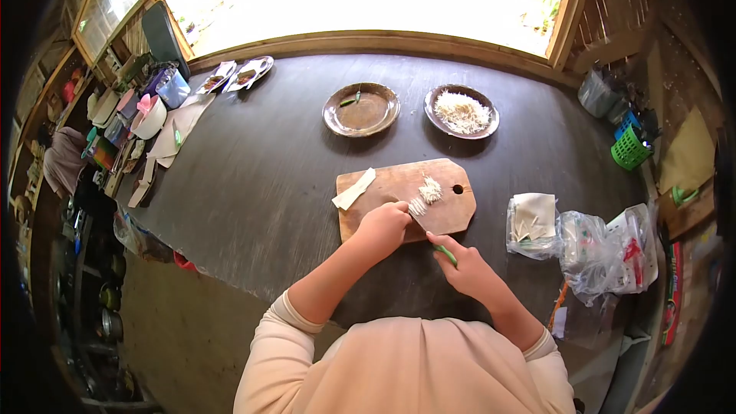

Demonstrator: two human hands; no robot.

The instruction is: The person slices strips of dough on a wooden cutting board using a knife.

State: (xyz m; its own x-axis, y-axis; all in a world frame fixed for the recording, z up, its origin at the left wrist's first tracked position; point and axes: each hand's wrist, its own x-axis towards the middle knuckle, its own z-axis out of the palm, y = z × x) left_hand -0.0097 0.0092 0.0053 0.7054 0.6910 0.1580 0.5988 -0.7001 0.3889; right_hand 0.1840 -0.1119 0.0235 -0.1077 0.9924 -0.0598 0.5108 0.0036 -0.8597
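Note:
On a wooden cutting board [387,182], my left hand [386,224] is closed, its fingertips pressing down on pale food strips [416,206] beside the blade. The hand covers most of what it holds. My right hand [466,267] grips the green handle of a knife [442,251], its blade slanting onto the board next to the left fingertips. A small heap of pale shreds [431,190] lies near the board's hole. One flat, pale slice [354,188] rests at the board's left end.
Behind the board stand a brown plate [346,124] with green chillies and a bowl [494,129] of pale shreds. To the right are a plastic container [534,224], plastic bags [602,257] and a green basket [630,150]. Small plates [249,74] and tubs [149,119] line the left.

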